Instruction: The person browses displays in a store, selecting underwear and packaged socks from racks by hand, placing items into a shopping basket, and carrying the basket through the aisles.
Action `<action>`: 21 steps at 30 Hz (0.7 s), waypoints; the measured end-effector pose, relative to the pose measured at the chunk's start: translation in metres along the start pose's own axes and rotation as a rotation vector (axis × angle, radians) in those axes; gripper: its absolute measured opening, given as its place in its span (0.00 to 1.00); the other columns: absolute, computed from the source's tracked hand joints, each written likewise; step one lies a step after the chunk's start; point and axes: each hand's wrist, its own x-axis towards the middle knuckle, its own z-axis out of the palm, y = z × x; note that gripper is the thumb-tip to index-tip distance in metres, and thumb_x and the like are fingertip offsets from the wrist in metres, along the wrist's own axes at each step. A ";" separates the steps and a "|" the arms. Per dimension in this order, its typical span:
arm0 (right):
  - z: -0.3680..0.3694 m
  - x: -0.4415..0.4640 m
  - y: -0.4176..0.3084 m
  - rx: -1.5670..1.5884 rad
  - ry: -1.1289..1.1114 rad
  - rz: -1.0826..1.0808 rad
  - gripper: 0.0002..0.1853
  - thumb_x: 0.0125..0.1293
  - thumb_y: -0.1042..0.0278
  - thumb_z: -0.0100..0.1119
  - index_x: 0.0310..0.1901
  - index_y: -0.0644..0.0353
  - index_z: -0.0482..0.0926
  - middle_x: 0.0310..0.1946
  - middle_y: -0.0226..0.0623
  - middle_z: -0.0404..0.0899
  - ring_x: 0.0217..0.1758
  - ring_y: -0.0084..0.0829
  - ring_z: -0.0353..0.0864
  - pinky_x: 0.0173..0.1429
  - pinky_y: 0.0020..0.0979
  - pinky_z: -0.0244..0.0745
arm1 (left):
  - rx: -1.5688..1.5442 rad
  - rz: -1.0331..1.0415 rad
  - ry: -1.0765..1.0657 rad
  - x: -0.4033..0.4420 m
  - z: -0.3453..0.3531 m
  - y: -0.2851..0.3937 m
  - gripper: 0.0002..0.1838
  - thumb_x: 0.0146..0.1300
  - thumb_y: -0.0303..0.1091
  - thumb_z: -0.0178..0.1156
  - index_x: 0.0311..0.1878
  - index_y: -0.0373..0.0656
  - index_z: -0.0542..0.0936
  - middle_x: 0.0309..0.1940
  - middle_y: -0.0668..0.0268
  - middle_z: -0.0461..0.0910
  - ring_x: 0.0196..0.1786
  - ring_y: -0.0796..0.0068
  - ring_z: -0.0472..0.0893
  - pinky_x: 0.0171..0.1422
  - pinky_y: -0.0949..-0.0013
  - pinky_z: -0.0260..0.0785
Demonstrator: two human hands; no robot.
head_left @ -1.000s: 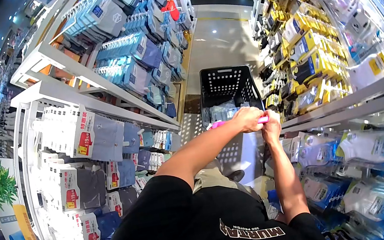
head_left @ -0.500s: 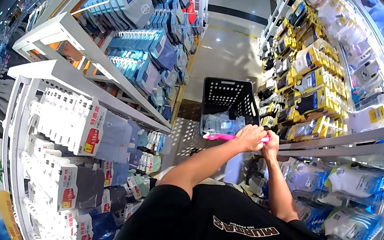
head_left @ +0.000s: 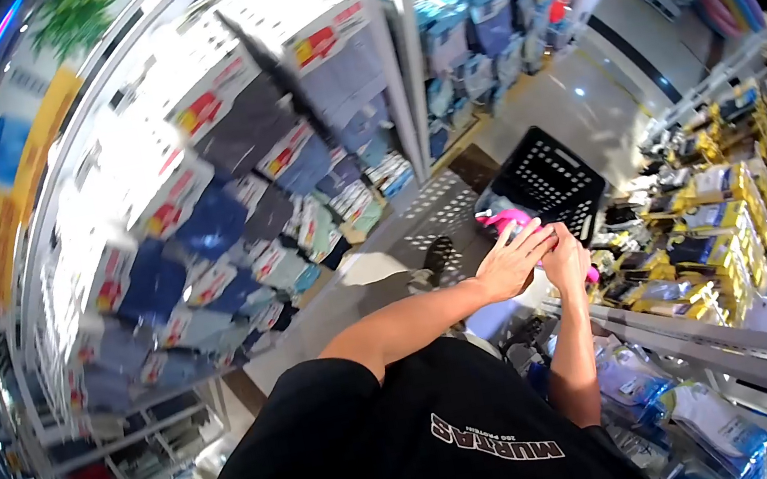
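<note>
A black perforated basket (head_left: 547, 173) stands on the floor ahead of me, tilted in the view. Across its near side runs a pink bar (head_left: 505, 218), partly hidden by my hands. My left hand (head_left: 513, 261) lies over the bar with its fingers stretched out. Just to its right, my right hand (head_left: 566, 260) is closed round the bar, and a bit of pink shows beyond it. The two hands touch or nearly touch. The basket's contents are mostly hidden.
On the left, a white rack holds packs of grey and blue clothing (head_left: 249, 130) with red labels. Yellow and black packs (head_left: 708, 236) hang on the right, above white-and-blue packs (head_left: 719, 427). The tiled aisle floor (head_left: 583, 99) runs ahead.
The view has swung left, so the left rack fills more of it and the basket appears farther right. My left hand's fingers have straightened from their grip on the pink bar.
</note>
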 end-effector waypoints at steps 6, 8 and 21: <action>0.004 -0.017 0.006 0.003 0.013 -0.004 0.17 0.58 0.50 0.70 0.44 0.50 0.85 0.33 0.47 0.87 0.41 0.53 0.87 0.47 0.50 0.79 | -0.236 -0.630 0.003 -0.153 0.007 -0.006 0.29 0.57 0.38 0.67 0.64 0.47 0.76 0.64 0.57 0.72 0.65 0.53 0.76 0.68 0.56 0.70; 0.001 -0.022 0.013 0.006 0.022 0.024 0.19 0.55 0.47 0.72 0.42 0.49 0.85 0.33 0.45 0.88 0.41 0.51 0.88 0.47 0.49 0.79 | -0.087 -0.894 -0.043 -0.239 0.021 -0.035 0.26 0.58 0.40 0.67 0.61 0.48 0.79 0.62 0.59 0.76 0.64 0.58 0.78 0.68 0.58 0.71; -0.001 -0.026 0.024 -0.009 0.017 -0.019 0.17 0.49 0.51 0.75 0.39 0.48 0.88 0.34 0.42 0.88 0.41 0.49 0.88 0.46 0.47 0.81 | -0.049 -1.716 0.371 -0.501 -0.053 0.001 0.13 0.58 0.38 0.63 0.44 0.43 0.87 0.42 0.52 0.87 0.50 0.51 0.86 0.58 0.55 0.77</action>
